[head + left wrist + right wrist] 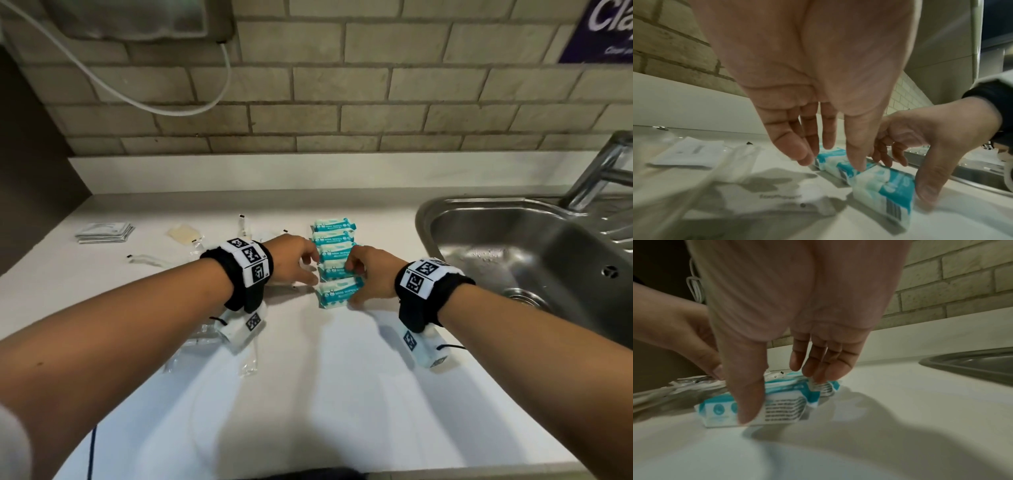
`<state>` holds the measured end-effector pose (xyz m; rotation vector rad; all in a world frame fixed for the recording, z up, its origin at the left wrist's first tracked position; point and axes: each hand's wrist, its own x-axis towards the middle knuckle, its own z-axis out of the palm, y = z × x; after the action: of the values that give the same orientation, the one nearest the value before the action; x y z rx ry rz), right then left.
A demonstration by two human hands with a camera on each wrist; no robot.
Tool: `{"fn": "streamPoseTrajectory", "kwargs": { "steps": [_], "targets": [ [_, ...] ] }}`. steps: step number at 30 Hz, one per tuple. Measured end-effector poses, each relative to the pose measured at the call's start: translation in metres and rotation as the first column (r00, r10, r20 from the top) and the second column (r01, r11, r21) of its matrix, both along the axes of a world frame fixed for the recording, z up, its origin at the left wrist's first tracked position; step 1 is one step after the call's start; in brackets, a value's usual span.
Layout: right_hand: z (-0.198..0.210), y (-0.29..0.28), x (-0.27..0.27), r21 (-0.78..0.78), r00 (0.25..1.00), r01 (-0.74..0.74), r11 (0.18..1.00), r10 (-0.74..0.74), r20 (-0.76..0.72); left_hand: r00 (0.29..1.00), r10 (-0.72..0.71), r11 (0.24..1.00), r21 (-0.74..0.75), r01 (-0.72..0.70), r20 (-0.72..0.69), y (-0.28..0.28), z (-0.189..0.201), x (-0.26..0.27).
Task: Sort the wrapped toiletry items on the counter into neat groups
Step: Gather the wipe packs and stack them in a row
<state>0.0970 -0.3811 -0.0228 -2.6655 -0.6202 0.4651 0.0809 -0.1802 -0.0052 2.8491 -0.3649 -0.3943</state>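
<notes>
Several teal-and-white wipes packs (334, 253) lie in a close column on the white counter (325, 377). My left hand (310, 270) is at the column's left side, with straight fingers hanging down and their tips at the packs (828, 155). My right hand (352, 284) is at the column's right side. Its thumb presses the end of the nearest pack (785, 408), and its other fingers touch the packs behind it. Neither hand is closed around a pack. In the left wrist view the nearest pack (885, 191) sits slightly askew from the row.
A stack of flat white sachets (104, 232), a beige packet (183, 233) and clear-wrapped slim items (147, 259) lie to the left. More clear wrappers (205, 342) sit under my left wrist. A steel sink (424, 219) with a tap (603, 171) is on the right, and a brick wall stands behind.
</notes>
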Motion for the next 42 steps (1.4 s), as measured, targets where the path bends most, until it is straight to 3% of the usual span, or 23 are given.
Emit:
{"fn": "streamPoseTrajectory", "kwargs": {
  "steps": [9, 14, 18, 27, 42],
  "targets": [
    [0.016, -0.011, 0.045, -0.046, 0.992, 0.093, 0.995, -0.097, -0.082, 0.995, 0.080, 0.996, -0.018, -0.082, -0.061, -0.012, 0.003, 0.037],
    [0.016, -0.001, 0.079, -0.037, 0.970, 0.214, 0.976, -0.217, -0.108, 0.954, 0.276, 0.951, -0.110, -0.288, -0.114, -0.010, 0.005, 0.070],
    [0.013, 0.013, 0.103, -0.014, 0.953, 0.267, 0.964, -0.266, -0.146, 0.923, 0.349, 0.913, -0.163, -0.374, -0.160, -0.010, -0.004, 0.088],
    [0.005, 0.028, 0.117, -0.055, 0.982, 0.171, 0.984, -0.175, -0.067, 0.900, 0.343, 0.833, -0.357, -0.424, -0.269, 0.002, -0.015, 0.100],
    [0.008, 0.028, 0.110, -0.011, 0.955, 0.283, 0.959, -0.283, -0.086, 0.895, 0.366, 0.784, -0.434, -0.445, -0.256, 0.004, -0.016, 0.102]
  ]
}}
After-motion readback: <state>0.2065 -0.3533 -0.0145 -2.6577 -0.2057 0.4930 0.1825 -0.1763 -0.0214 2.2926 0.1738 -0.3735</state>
